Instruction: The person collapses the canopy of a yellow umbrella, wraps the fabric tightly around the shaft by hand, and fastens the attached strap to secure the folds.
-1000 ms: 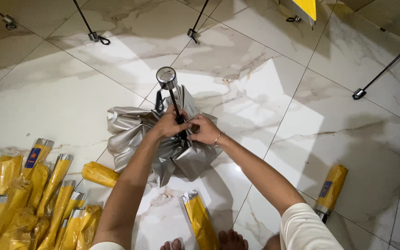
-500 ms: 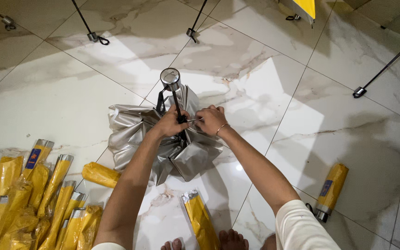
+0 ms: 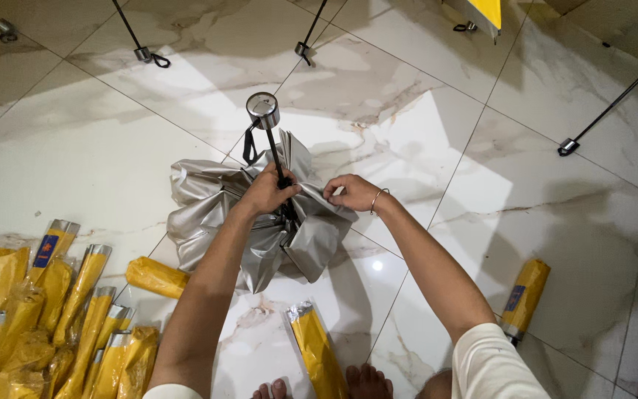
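Silver umbrella (image 3: 260,229) stands half folded at middle of white marble floor (image 3: 75,162), round handle (image 3: 263,109) up at 12 o'clock. Left hand (image 3: 269,191) closed around black shaft (image 3: 278,159) where cloth bunches. Right hand (image 3: 354,193) just beside it at 3 o'clock, fingers pinching silver cloth edge; thin bracelet (image 3: 376,201) on wrist. Pile of yellow wrapped umbrellas (image 3: 46,318) at 8 o'clock. One yellow wrapped umbrella (image 3: 317,353) at 6 o'clock near bare toes (image 3: 367,380). Another yellow pack (image 3: 523,295) at 4 o'clock, well apart.
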